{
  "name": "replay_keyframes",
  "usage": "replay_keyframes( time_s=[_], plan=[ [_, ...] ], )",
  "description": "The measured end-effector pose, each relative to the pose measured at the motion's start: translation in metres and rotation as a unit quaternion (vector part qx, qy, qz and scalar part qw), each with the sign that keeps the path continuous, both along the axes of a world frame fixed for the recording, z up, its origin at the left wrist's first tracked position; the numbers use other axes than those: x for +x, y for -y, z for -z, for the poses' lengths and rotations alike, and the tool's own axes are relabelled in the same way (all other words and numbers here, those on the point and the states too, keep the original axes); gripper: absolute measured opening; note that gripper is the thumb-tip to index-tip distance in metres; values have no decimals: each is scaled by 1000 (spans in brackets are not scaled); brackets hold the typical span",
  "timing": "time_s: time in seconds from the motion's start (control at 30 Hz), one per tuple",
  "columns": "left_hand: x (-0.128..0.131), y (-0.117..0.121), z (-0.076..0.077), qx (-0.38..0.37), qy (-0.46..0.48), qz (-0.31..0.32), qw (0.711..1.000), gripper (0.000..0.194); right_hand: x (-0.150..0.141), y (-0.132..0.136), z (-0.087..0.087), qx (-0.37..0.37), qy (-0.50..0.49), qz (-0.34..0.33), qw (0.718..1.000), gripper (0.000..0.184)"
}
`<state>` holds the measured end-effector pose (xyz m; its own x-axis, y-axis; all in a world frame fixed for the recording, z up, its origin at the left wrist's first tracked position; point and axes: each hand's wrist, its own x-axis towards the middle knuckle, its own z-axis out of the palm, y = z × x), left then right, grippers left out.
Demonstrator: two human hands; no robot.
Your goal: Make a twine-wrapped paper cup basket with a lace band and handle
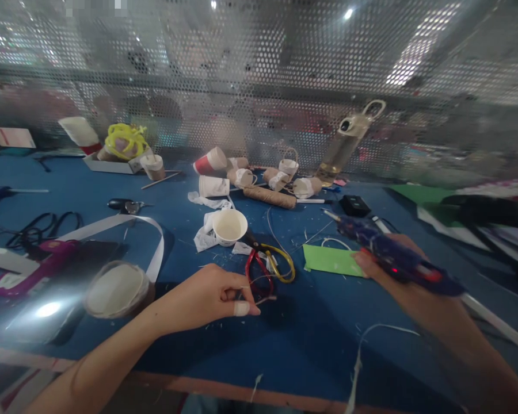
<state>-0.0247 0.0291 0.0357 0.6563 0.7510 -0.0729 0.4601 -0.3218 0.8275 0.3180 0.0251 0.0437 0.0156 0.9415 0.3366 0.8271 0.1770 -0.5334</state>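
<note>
My left hand [227, 296] is pinched shut over the front part of the table, with a thin pale string [265, 299] sticking out from between its fingers. Just beyond it lie scissors [280, 276] with red and yellow handles. A white paper cup [229, 227] stands upright behind the scissors. In my right hand [392, 276] is a dark blue glue gun [384, 244], slightly blurred, its nozzle pointing left and a red light glowing on its body. Under the gun and beside my right fingers, a bright green strip [330, 260] lies flat.
Small twine-wrapped cups [308, 187] and a twine roll [270, 196] lie along the back. A bottle [344, 141] leans against the perforated metal screen [242, 69]. To the left are a magenta glue gun [34, 267], white ribbon [157, 247] and a wrapped round container [118, 290].
</note>
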Motion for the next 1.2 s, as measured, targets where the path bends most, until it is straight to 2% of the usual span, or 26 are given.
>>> replay_keyframes(
  time_s=[0.13, 0.27, 0.4, 0.63, 0.77, 0.9, 1.2],
  plan=[
    [0, -1, -1, 74, -82, 24, 994, 16, -16, 3, 13, -62, -54, -106, 991, 26],
    [2, -2, 0, 143, -185, 57, 971, 16, -26, 3, 23, -123, -109, -227, 960, 13],
    [1, -2, 3, 169, -228, 79, 956, 16, -25, -1, 31, -116, -112, -316, 935, 10],
    [-5, -4, 8, 147, -222, 108, 958, 14, -18, -3, 39, -112, -28, -344, 932, 11],
    [-5, -3, 10, 148, -225, 126, 955, 12, -20, -1, 40, -128, -28, -354, 926, 8],
    [-2, -3, 10, 162, -259, 137, 942, 11, -20, 1, 43, -150, -21, -331, 931, 12],
    [1, -6, 10, 138, -299, 155, 932, 10, -16, -1, 55, -137, -37, -324, 935, 16]
  ],
)
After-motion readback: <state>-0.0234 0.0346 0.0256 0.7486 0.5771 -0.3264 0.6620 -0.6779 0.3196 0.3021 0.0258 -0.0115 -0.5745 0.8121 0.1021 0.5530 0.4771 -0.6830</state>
